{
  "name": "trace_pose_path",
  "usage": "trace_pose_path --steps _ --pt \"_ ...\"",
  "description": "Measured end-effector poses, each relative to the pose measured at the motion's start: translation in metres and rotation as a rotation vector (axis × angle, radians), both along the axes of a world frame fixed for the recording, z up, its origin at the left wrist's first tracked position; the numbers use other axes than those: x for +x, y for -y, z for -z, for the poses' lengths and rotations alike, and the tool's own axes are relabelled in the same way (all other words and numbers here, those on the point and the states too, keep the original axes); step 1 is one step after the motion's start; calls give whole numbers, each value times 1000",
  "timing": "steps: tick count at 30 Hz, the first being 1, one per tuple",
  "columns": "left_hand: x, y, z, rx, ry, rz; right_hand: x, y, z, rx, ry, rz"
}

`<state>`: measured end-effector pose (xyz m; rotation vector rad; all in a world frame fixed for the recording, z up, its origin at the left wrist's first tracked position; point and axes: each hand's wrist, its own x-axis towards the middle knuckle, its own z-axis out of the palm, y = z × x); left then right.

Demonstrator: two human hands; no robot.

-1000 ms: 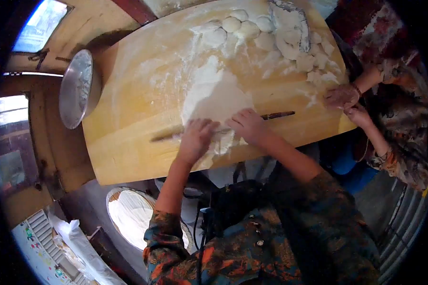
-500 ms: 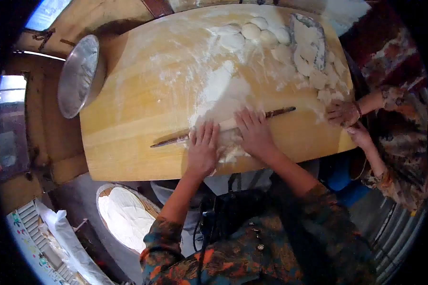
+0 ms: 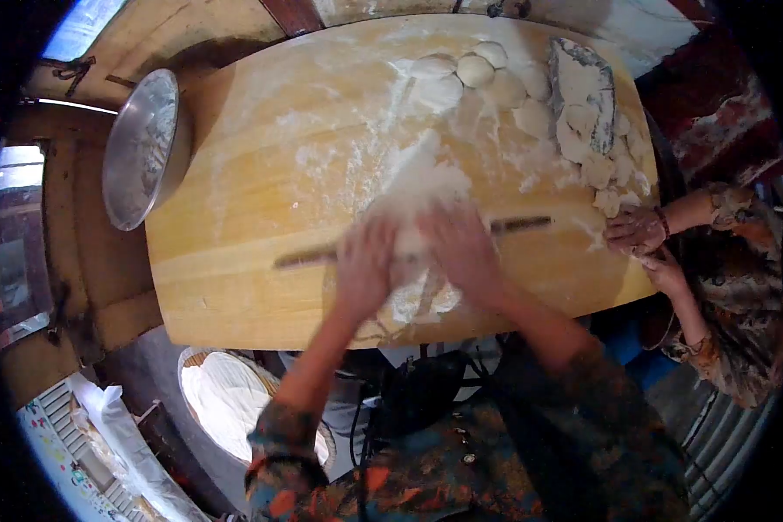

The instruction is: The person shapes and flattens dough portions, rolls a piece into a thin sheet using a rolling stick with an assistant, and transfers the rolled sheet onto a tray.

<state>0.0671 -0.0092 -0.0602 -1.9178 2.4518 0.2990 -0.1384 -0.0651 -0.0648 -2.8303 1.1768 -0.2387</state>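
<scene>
A thin dark rolling pin (image 3: 522, 224) lies at a slant across the wooden board. Pale dough (image 3: 411, 241) shows around its middle, between my hands, though motion blurs it. Over the pin's left half, my left hand (image 3: 367, 270) lies with its fingers stretched forward. My right hand (image 3: 464, 257) rests over the right half in the same way, its fingers extended and smeared. Both hands press from above rather than wrapping round. Loose white flour (image 3: 426, 174) is heaped just beyond my fingertips, and floury scraps (image 3: 426, 300) lie near my wrists.
The floury board (image 3: 235, 287) holds several round dough pieces (image 3: 475, 70) and a dark-edged slab with dough pieces (image 3: 580, 96). A metal basin (image 3: 143, 148) stands left. Another person's hands (image 3: 639, 235) work at the right edge. A basket with white sheets (image 3: 226, 400) sits below.
My hands and the rolling pin show motion blur now, and my fingers sit more over the flour heap. The view has shifted slightly. The other person's hands stay at the board's right edge.
</scene>
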Motion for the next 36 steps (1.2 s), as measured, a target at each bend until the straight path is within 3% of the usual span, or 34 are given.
trace_pose_path --steps 1,2,4,6,9,12,15,18,21,26,29,30,32,33,36 --pt "10 39 2 -113 10 -86 23 43 -8 -49 37 68" --pt "22 79 0 -229 23 -172 38 84 -22 6 -273 116" --pt "43 120 -16 -393 -82 -272 47 137 -42 76 -325 232" --pt "65 120 -24 -271 -225 -272 21 150 -49 185 167 345" --pt "81 101 -21 -254 -228 -228 -9 142 -37 102 -23 246" --pt "75 79 -20 -292 -136 -217 -25 118 -20 -92 -29 162" --pt "65 42 -17 -266 -95 -194 -39 84 -17 -36 -160 179" --pt "55 -14 -18 -217 -99 -161 -57 31 -27 59 -32 137" --pt "42 -63 -16 -215 -85 -142 -74 -17 -23 -118 -33 63" --pt "32 -104 -27 -216 -183 -83 -93 -60 -17 52 85 -89" --pt "34 -82 -18 -446 -212 -508 -70 -66 -47 283 86 38" --pt "31 -71 -15 -368 -240 -584 -54 -67 -62 376 75 121" --pt "21 -46 -6 -211 -296 -728 -20 -70 -11 460 255 259" --pt "19 -37 12 -327 -222 -529 -13 -72 -5 428 283 261" --pt "-9 -24 -4 -259 -343 -654 -2 -79 -15 188 234 146"
